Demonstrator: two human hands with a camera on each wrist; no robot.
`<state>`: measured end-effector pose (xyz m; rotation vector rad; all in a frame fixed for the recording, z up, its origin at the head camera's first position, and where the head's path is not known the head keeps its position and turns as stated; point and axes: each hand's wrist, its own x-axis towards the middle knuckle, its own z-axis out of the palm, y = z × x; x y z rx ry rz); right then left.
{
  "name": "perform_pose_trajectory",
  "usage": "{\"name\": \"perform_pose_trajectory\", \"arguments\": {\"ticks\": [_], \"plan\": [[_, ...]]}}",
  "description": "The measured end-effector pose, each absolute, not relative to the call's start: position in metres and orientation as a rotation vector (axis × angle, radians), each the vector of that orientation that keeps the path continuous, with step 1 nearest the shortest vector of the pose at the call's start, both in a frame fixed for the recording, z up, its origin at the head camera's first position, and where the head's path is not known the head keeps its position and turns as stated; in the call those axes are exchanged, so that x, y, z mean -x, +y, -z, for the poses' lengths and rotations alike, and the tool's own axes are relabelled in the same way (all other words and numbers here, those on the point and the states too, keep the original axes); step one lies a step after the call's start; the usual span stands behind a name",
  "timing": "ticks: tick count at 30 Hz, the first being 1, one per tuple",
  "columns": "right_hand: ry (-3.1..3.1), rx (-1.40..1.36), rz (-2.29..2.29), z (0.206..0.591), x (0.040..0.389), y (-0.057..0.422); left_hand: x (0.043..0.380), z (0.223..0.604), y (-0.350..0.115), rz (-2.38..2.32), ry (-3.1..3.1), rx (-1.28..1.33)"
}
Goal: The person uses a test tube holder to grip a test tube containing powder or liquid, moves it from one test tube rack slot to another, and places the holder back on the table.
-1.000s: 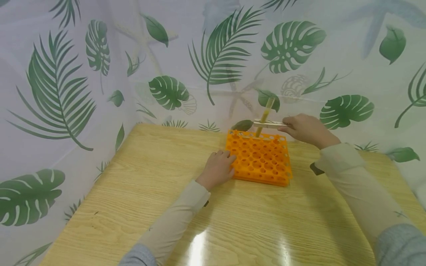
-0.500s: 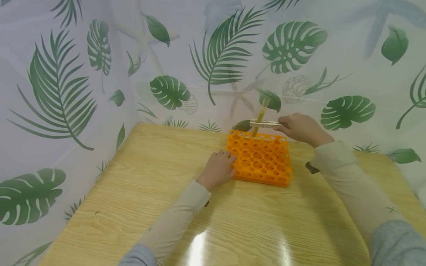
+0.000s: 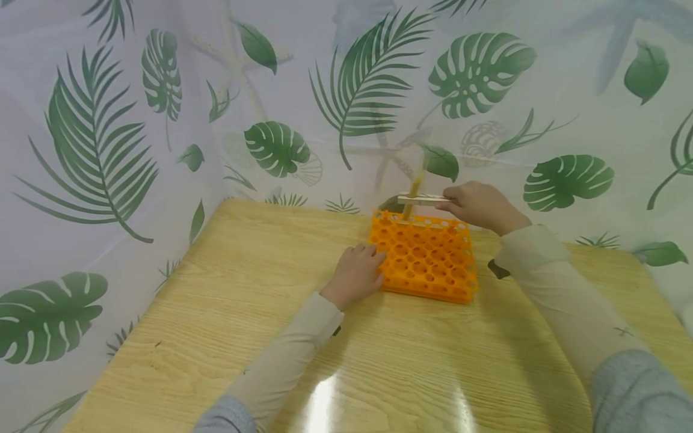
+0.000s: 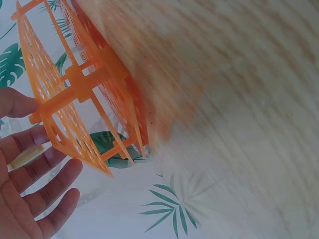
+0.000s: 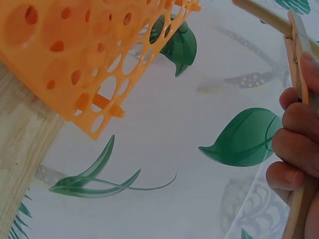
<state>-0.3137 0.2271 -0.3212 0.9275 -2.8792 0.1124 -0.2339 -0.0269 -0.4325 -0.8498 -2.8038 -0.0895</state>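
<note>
My right hand [image 3: 482,207] grips a wooden test tube holder [image 3: 422,200] by its handle end. Clamped in its other end is a test tube [image 3: 415,184] with yellow contents, leaning slightly, top to the right. The tube's lower end overlaps the back edge of an orange test tube rack [image 3: 419,258] in the head view. At the rack's left side rests my left hand [image 3: 354,273]. The left wrist view shows its thumb and fairly straight, spread fingers [image 4: 57,179] at the rack's edge. Fingers curl round the wooden holder [image 5: 297,55] in the right wrist view.
The rack stands on a wood-grain table [image 3: 243,288], near its back edge. Behind and to the left hangs a white cloth [image 3: 206,78] printed with green leaves. Dark bands [image 3: 498,269] show at the cuffs of both sleeves.
My right hand has moved left, carrying the holder and test tube along the rack's back edge. The left hand and the rack have stayed in place.
</note>
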Motion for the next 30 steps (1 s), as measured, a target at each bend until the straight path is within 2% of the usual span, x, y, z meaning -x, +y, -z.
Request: {"name": "perform_pose_trajectory", "arguments": {"ticks": [30], "plan": [[-2.886,-0.957,-0.108,0.332,0.327,0.202,0.233,0.431,-0.028,0.099,-2.777,0.863]]}}
